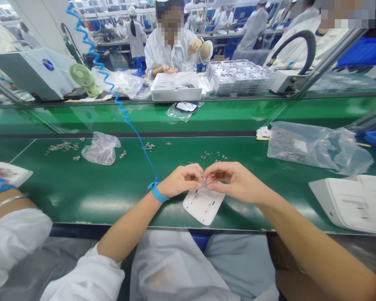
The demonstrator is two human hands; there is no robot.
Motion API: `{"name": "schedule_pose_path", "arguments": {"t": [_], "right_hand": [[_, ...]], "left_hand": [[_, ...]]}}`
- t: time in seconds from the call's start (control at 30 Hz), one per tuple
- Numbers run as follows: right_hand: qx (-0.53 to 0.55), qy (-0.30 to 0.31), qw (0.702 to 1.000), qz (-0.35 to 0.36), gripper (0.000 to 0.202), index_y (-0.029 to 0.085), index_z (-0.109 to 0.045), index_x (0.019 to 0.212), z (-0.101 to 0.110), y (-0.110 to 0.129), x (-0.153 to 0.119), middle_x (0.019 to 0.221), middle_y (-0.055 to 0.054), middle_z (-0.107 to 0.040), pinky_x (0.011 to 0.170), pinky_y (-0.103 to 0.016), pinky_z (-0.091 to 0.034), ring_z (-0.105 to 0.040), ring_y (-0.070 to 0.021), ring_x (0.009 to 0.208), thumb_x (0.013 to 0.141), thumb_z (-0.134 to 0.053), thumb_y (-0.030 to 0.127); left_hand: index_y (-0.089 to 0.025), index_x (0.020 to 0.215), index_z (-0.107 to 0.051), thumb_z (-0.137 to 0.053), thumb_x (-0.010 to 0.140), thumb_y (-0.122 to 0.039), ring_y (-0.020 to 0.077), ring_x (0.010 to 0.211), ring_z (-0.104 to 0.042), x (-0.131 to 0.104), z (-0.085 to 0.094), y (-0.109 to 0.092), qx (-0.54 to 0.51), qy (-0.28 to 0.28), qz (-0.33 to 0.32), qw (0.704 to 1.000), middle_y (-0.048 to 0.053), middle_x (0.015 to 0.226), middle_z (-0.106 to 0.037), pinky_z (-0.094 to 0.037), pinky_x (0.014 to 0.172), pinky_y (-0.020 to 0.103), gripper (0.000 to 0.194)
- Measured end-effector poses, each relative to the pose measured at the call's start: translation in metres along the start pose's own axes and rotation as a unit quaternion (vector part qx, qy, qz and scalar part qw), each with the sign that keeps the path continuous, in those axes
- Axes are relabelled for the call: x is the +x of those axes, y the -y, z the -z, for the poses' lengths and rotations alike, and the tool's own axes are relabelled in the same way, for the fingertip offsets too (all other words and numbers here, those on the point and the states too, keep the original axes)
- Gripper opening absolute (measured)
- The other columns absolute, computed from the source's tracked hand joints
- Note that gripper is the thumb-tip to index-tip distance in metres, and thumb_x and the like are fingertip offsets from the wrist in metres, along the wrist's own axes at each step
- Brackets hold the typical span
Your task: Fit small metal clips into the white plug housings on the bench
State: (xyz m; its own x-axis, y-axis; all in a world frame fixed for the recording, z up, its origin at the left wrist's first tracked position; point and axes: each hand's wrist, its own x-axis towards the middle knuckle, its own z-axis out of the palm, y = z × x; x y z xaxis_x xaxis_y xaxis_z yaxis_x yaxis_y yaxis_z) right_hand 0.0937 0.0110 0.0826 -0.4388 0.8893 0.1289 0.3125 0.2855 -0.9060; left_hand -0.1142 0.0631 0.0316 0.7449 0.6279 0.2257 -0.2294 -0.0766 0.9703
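Small pale piece (204, 181) pinched over a white cover (203, 208); a slip could drop it among loose parts.
At ten o'clock from the hands, a plastic bag (102, 149) sits beside small metal parts (148, 146); the blue cord (138, 133) runs near them towards eleven and could drag them if the wrist pulls. The left hand (184, 180) has its fingertips nearly closed on the piece, and so does the right hand (233, 180); fingers hide its exact seating, so a skewed angle could go unnoticed. The cover lies beneath them, near the tabletop's (119, 211) front edge, where uneven pressure could make it slide. More loose bits (207, 154) lie at twelve, easily knocked by the knuckles. White housings (357, 205) stand at three, near the right forearm.
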Motion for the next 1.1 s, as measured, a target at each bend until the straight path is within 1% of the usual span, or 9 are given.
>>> {"name": "schedule_pose_path", "arguments": {"t": [0.03,0.13,0.27,0.33,0.43,0.53,0.7,0.9,1.1], "right_hand": [[-0.118,0.001,0.99,0.077,0.01,0.021,-0.071,0.094,0.001,0.003,-0.003,0.088,-0.005,-0.072,0.068,-0.03,-0.054,-0.067,-0.0165,0.077,0.089,-0.063,0.02],[-0.362,-0.005,0.9,0.242,0.023,0.021,-0.07,0.087,-0.002,0.009,-0.011,0.082,-0.006,-0.069,0.066,-0.033,-0.051,-0.062,-0.0175,0.074,0.094,-0.051,0.011],[-0.469,-0.075,0.81,0.344,0.02,0.018,-0.07,0.088,-0.016,-0.002,-0.016,0.08,-0.007,-0.066,0.065,-0.035,-0.051,-0.061,-0.0195,0.075,0.091,-0.054,0.006],[-0.428,-0.157,0.826,0.333,0.019,0.018,-0.07,0.095,-0.026,-0.011,-0.016,0.09,-0.009,-0.068,0.067,-0.033,-0.054,-0.063,-0.0194,0.081,0.091,-0.055,0.006],[-0.245,-0.251,0.907,0.231,0.017,0.022,-0.072,0.095,-0.039,-0.02,-0.015,0.095,-0.007,-0.068,0.071,-0.032,-0.056,-0.066,-0.0179,0.085,0.09,-0.06,0.011],[0.018,-0.254,0.963,0.091,0.004,0.024,-0.073,0.088,-0.047,-0.023,-0.012,0.09,-0.004,-0.068,0.07,-0.033,-0.058,-0.068,-0.0173,0.079,0.086,-0.07,0.022],[0.38,-0.137,0.905,-0.136,0.024,0.019,-0.068,0.084,-0.038,-0.023,-0.008,0.067,0.001,-0.066,0.052,-0.022,-0.049,-0.06,-0.0099,0.053,0.072,-0.085,0.031],[0.462,-0.083,0.858,-0.208,0.025,0.017,-0.066,0.072,-0.025,-0.018,-0.011,0.068,0.0,-0.068,0.053,-0.018,-0.047,-0.058,-0.0063,0.054,0.067,-0.089,0.028],[0.339,-0.11,0.928,-0.111,0.021,0.018,-0.07,0.068,-0.026,-0.025,-0.016,0.073,-0.002,-0.069,0.061,-0.028,-0.053,-0.065,-0.0138,0.065,0.063,-0.088,0.026]], "left_hand": [[-0.016,0.074,-0.066,-0.074,0.079,-0.027,0.0152,0.083,-0.053,0.0,0.0,0.0,0.008,0.005,0.004,1.0,0.004,0.089,-0.056,-0.041,0.08,0.032,0.014],[-0.016,0.071,-0.064,-0.072,0.08,-0.026,0.0142,0.081,-0.051,0.001,-0.003,0.0,0.036,-0.022,0.006,0.999,0.003,0.086,-0.055,-0.04,0.077,0.03,0.016],[-0.016,0.073,-0.064,-0.074,0.08,-0.026,0.0115,0.078,-0.05,0.002,-0.008,0.004,0.007,-0.082,-0.004,0.997,0.001,0.088,-0.052,-0.041,0.073,0.028,0.016],[-0.016,0.075,-0.064,-0.074,0.082,-0.028,0.0113,0.079,-0.053,0.002,-0.01,0.007,-0.008,-0.093,-0.028,0.995,0.001,0.09,-0.052,-0.044,0.075,0.028,0.016],[-0.016,0.076,-0.063,-0.074,0.083,-0.031,0.0121,0.083,-0.055,0.002,-0.011,0.01,-0.002,-0.115,-0.063,0.991,0.003,0.094,-0.054,-0.047,0.078,0.029,0.019],[-0.016,0.076,-0.062,-0.074,0.083,-0.033,0.0124,0.083,-0.056,0.001,-0.011,0.01,0.01,-0.122,-0.08,0.989,0.004,0.096,-0.055,-0.05,0.078,0.03,0.022],[-0.017,0.081,-0.065,-0.072,0.086,-0.028,0.0144,0.091,-0.058,-0.002,-0.009,0.007,0.056,-0.092,-0.1,0.989,0.005,0.102,-0.054,-0.05,0.083,0.033,0.013],[-0.019,0.081,-0.066,-0.068,0.086,-0.021,0.0155,0.093,-0.056,0.0,-0.01,0.0,0.126,-0.062,-0.127,0.982,0.005,0.101,-0.054,-0.049,0.081,0.032,0.006],[-0.018,0.077,-0.064,-0.07,0.086,-0.028,0.0155,0.085,-0.057,0.001,-0.009,-0.002,0.116,-0.021,-0.101,0.988,0.006,0.092,-0.059,-0.048,0.077,0.032,0.015]]}}
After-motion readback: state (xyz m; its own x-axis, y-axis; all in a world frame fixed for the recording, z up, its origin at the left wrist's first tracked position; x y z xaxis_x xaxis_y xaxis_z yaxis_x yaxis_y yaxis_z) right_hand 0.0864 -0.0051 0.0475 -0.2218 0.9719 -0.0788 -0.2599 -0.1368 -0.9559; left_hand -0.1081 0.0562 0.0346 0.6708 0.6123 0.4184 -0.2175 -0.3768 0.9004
